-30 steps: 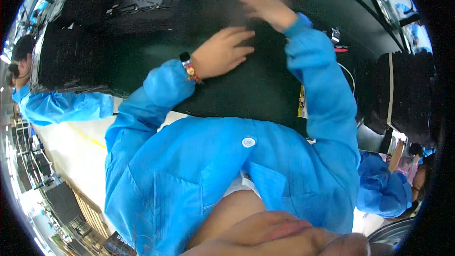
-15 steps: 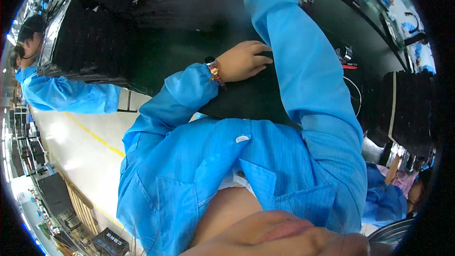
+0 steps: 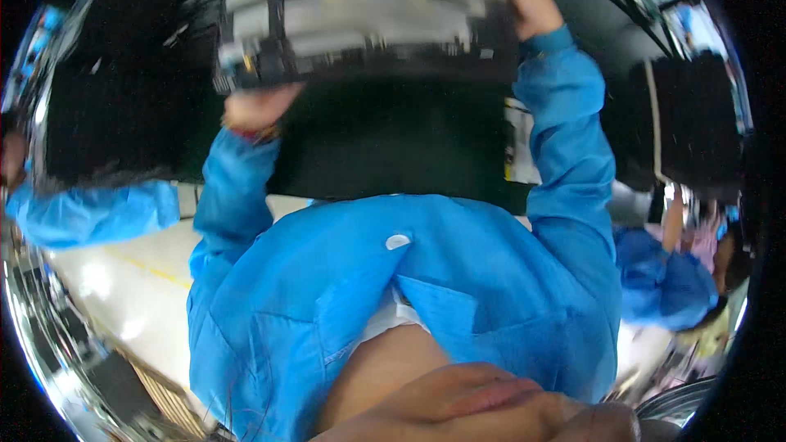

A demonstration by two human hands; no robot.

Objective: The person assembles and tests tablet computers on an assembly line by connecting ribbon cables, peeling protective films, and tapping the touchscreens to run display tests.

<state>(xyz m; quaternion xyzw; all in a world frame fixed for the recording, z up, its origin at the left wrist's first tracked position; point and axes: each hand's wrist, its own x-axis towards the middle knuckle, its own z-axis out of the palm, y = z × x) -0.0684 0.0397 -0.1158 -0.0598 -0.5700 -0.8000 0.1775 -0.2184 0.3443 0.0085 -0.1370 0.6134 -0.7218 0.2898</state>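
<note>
Blurred by motion, a wide black panel-like thing (image 3: 368,0) with pale silver-grey sections and small parts along its near edge is held over the dark green tabletop (image 3: 393,143). My left hand (image 3: 262,106) grips its near left corner, with some fingers hidden beneath it. At the right edge, my right hand (image 3: 528,0) wraps around its side. Its far edge is cut off by the top of the picture. I cannot make out its exact kind.
Tall black stacks stand at the left (image 3: 115,106) and right, the right stack (image 3: 696,123) having a pale strap. A white item with yellow edging (image 3: 521,143) lies beside my right forearm. A co-worker's blue sleeve (image 3: 98,213) is at left; another person (image 3: 663,278) sits at right.
The black panel-like thing has come into view, with both hands on it. My left hand moved left from the tabletop; my right arm swung to the right.
</note>
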